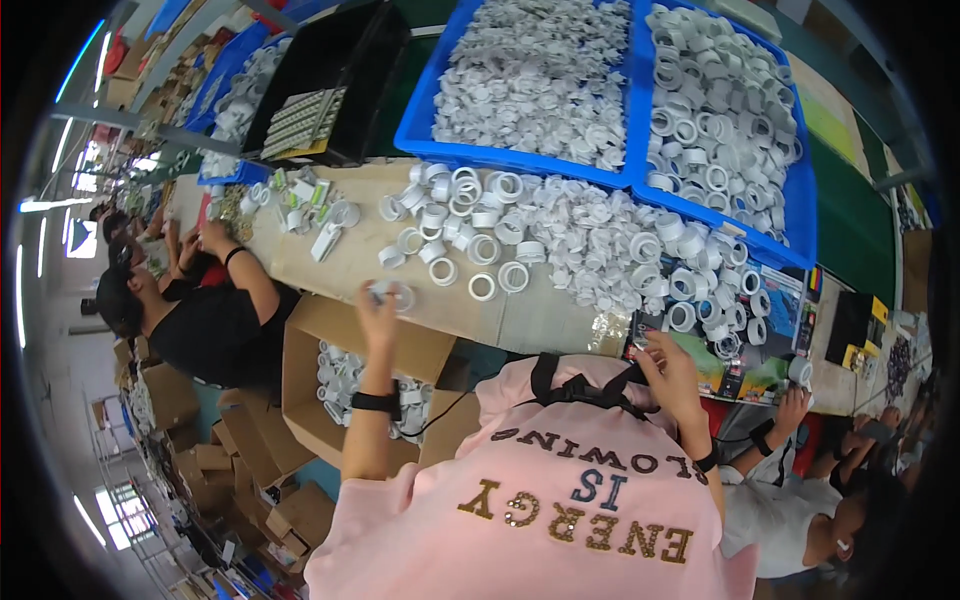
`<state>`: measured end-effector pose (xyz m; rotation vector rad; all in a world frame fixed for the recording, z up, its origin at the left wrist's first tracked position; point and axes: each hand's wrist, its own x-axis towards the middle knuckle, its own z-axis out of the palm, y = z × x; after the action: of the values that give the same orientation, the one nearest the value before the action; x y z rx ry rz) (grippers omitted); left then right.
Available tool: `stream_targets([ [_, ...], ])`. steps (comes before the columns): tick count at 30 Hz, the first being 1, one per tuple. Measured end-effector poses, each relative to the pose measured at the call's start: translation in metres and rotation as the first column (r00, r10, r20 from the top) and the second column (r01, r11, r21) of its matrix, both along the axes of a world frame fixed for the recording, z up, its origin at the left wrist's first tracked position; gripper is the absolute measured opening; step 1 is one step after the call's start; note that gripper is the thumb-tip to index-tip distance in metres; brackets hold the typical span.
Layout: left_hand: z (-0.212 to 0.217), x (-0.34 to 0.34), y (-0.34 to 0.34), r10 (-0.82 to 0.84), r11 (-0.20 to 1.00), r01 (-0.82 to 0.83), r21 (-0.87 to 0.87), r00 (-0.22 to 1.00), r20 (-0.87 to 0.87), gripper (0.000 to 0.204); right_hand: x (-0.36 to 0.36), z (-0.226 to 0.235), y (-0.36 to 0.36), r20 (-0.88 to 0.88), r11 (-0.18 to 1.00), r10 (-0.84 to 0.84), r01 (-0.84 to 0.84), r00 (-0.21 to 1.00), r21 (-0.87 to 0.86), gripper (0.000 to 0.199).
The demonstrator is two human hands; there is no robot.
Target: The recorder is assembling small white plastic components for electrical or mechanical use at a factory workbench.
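Observation:
At the near edge of the workbench, above an open cardboard box, my left hand [377,318] is closed on a white plastic ring [402,296]. My right hand [672,372] is bent at the near edge further right, fingertips pinched together; whatever lies between them is too small to make out. Just left of those fingertips lies a little heap of small clear pieces [608,332]. Loose white rings [482,287] are spread over the bench in front of me. Beside them, a pile of thin white plastic parts [590,235] runs toward the right.
Two blue trays [520,165] at the back hold white parts and rings. A black bin [375,80] stands back left. The cardboard box [300,370] below my left arm contains more white parts. Co-workers sit at left [215,335] and right [760,520], close to my arms.

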<state>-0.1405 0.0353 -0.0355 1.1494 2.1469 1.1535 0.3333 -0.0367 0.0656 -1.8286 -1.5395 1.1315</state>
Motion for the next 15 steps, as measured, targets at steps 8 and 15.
stream_targets([
  [8, -0.047, -0.085, 0.046, 0.206, 0.860, -0.377, -0.344, 0.873, -0.443, 0.074, 0.053, -0.056, -0.038, 0.087, 0.979, -0.203, 0.205, 0.975, -0.020, 0.024],
  [15, -0.078, -0.148, 0.056, 0.119, 0.897, -0.272, -0.348, 0.908, -0.401, 0.065, 0.122, -0.088, -0.048, 0.604, 0.928, -0.366, 0.324, 0.708, 0.183, 0.043],
])
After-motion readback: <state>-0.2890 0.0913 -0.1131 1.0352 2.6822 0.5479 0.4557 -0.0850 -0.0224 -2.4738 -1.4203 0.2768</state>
